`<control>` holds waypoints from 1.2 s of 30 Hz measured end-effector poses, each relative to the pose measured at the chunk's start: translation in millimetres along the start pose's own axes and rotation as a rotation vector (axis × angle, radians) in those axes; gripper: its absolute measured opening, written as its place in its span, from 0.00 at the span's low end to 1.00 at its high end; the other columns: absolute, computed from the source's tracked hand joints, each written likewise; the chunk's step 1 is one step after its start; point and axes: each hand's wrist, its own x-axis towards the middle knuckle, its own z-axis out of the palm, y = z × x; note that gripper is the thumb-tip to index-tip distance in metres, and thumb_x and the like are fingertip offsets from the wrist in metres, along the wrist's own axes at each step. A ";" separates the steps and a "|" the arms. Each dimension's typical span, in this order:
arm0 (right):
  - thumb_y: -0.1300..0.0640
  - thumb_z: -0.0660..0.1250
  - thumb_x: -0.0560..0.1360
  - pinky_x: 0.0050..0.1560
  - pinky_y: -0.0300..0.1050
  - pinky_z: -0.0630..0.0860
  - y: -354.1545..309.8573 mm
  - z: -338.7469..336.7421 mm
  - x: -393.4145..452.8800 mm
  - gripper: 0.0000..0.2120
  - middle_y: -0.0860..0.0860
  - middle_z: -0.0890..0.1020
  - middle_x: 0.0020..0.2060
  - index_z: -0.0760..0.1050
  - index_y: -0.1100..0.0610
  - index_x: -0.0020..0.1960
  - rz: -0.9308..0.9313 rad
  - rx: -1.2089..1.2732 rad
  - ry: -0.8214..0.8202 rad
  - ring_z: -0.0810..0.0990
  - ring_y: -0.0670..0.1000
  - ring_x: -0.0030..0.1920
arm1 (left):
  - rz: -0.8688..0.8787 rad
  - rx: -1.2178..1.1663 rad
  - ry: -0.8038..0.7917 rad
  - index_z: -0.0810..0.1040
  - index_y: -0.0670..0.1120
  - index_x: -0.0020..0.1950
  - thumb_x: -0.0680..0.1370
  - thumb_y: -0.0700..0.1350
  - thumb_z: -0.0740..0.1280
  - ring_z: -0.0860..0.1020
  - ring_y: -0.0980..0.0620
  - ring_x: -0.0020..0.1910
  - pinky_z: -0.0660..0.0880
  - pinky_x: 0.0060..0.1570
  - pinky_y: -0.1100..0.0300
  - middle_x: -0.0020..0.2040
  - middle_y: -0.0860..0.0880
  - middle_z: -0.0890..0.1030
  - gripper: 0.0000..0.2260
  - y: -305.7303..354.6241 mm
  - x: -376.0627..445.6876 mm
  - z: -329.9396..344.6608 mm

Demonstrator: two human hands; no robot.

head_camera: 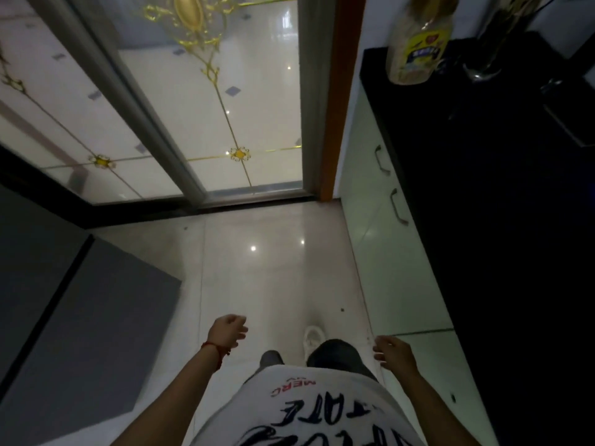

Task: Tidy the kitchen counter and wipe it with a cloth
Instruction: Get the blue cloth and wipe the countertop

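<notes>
Glossy pale tiled floor with light reflections; frosted sliding glass doors with gold ornament; pale cabinet fronts at right; grey panel at left.

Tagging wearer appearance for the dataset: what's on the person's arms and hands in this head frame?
Both forearms are bare, no sleeves or gloves showing. The left hand has a thin red string bracelet at the wrist. The right hand wears nothing visible. No rings or watch can be made out; the frame is slightly blurred.
</notes>
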 end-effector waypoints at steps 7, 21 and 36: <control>0.59 0.62 0.76 0.38 0.42 0.72 -107.2 5.3 44.3 0.06 0.51 0.79 0.36 0.76 0.55 0.41 -0.053 0.086 0.049 0.77 0.51 0.37 | 0.013 0.075 -0.045 0.74 0.35 0.58 0.78 0.42 0.60 0.75 0.43 0.47 0.70 0.39 0.60 0.48 0.40 0.78 0.13 95.8 56.2 0.8; 0.65 0.61 0.77 0.42 0.40 0.73 -219.7 -13.9 36.2 0.06 0.54 0.80 0.39 0.76 0.61 0.50 -0.107 0.748 0.473 0.78 0.51 0.38 | 0.656 0.740 -0.503 0.77 0.36 0.57 0.79 0.38 0.59 0.78 0.41 0.51 0.73 0.58 0.50 0.57 0.37 0.80 0.12 369.3 112.7 128.6; 0.62 0.62 0.76 0.54 0.48 0.76 -237.5 -135.1 42.9 0.09 0.53 0.82 0.45 0.76 0.56 0.55 -0.182 0.797 1.028 0.80 0.51 0.46 | 1.562 1.222 -0.660 0.71 0.43 0.67 0.73 0.57 0.48 0.68 0.42 0.70 0.67 0.66 0.46 0.69 0.42 0.72 0.29 436.6 52.3 314.8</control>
